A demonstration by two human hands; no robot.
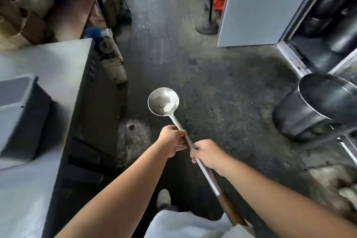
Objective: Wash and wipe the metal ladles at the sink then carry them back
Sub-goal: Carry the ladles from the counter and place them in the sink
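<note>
While both fists clamp its shaft, I hold the metal ladle [163, 103] out front.
Left hand [172, 139] grips ahead of right hand [207, 154]; bowl beyond, wooden handle end [230, 209] behind them.

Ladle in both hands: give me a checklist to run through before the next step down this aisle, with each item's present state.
1. Left hand closed on the ladle shaft: ok.
2. Right hand closed on the shaft: ok.
3. Bowl facing up: ok.
4. Bowl clean: not ok, a white blob sits inside.
5. Floor ahead free of obstacles: ok, though stained.
6. Sink in view: not ok.
</note>
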